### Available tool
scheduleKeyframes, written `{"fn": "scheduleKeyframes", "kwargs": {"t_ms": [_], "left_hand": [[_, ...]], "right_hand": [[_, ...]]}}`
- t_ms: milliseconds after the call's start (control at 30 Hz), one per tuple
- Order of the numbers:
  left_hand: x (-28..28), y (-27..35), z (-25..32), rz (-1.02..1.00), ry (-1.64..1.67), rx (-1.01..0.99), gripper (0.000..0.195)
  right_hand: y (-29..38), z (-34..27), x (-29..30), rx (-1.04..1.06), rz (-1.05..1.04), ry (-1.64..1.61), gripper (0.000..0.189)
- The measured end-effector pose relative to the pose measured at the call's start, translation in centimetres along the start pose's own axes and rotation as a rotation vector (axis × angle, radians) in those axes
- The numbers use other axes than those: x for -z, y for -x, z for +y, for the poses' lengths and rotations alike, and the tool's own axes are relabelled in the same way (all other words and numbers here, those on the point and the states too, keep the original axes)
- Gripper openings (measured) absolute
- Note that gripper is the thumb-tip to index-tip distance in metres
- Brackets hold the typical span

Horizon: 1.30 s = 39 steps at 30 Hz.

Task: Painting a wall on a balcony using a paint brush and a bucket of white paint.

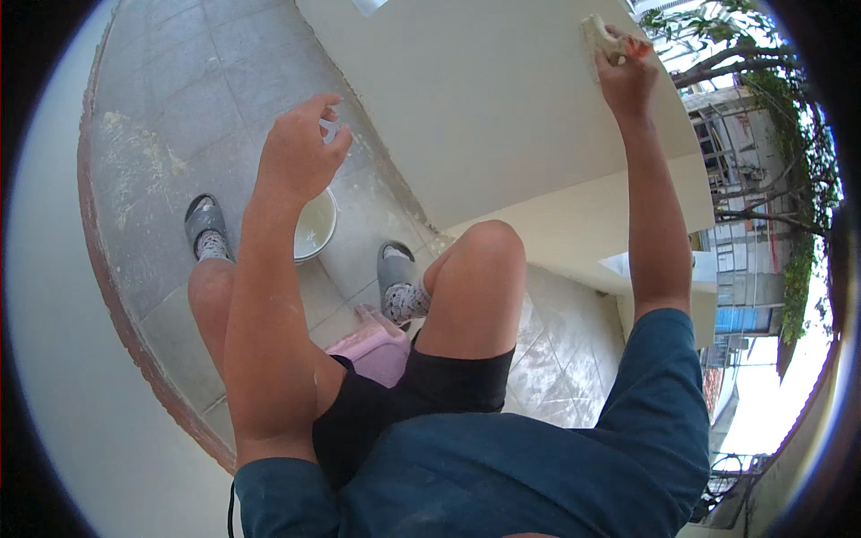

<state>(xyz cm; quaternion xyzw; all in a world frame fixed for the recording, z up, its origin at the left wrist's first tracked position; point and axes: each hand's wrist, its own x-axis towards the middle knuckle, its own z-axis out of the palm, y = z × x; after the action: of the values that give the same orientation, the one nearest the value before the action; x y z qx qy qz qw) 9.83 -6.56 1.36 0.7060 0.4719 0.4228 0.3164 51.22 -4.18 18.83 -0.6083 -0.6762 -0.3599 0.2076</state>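
Note:
My right hand (627, 74) grips the handle of a pale, dusty hand float or sanding block (594, 44). Its flat face lies against the cream wall (498, 101), close to the wall's outer edge. Some orange-red colour shows at the fingers of this hand. My left hand (299, 148) is raised in the air, its fingers slightly curled and apart, with nothing in it. Below it, partly hidden by my wrist and forearm, a white bucket (316, 225) stands on the tiled floor (202, 87) with pale contents inside.
A pink plastic object (377, 350) lies between my legs, partly covered by my shorts. My feet wear grey slide sandals (205, 218). Pale residue (138, 151) marks the tiles. A reddish-brown skirting strip (101, 262) borders the left wall. Tree branches (740, 67) and buildings appear outside at right.

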Motion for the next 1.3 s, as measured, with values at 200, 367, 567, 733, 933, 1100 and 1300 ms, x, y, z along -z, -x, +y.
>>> {"fn": "scheduleKeyframes", "kwargs": {"t_ms": [200, 367, 567, 733, 933, 1100, 1300], "left_hand": [[0.5, 0.5, 0.2, -0.039, -0.042, -0.005, 0.037], [0.8, 0.9, 0.0, -0.021, -0.048, 0.011, 0.037], [0.6, 0.2, -0.3, -0.007, -0.027, 0.014, 0.037], [0.3, 0.0, -0.3, -0.019, -0.046, 0.011, 0.036], [0.5, 0.5, -0.1, -0.037, -0.057, 0.039, 0.036], [0.7, 0.5, 0.1, -0.056, -0.047, 0.011, 0.036], [1.7, 1.3, -0.5, -0.018, -0.057, 0.064, 0.036]], "right_hand": [[5.9, -3.7, -4.4, -0.112, -0.188, -0.176, 0.037], [3.9, -0.8, -0.6, 0.012, -0.036, -0.102, 0.03], [3.8, -1.9, 1.5, -0.027, 0.171, -0.346, 0.03], [5.3, -1.6, 0.1, -0.146, -0.087, -0.182, 0.03], [3.4, 1.2, 7.5, -0.034, 0.158, -0.086, 0.028], [7.3, -1.0, 5.6, -0.063, -0.213, -0.17, 0.04], [5.5, 1.3, 10.1, 0.017, 0.211, -0.313, 0.037]]}}
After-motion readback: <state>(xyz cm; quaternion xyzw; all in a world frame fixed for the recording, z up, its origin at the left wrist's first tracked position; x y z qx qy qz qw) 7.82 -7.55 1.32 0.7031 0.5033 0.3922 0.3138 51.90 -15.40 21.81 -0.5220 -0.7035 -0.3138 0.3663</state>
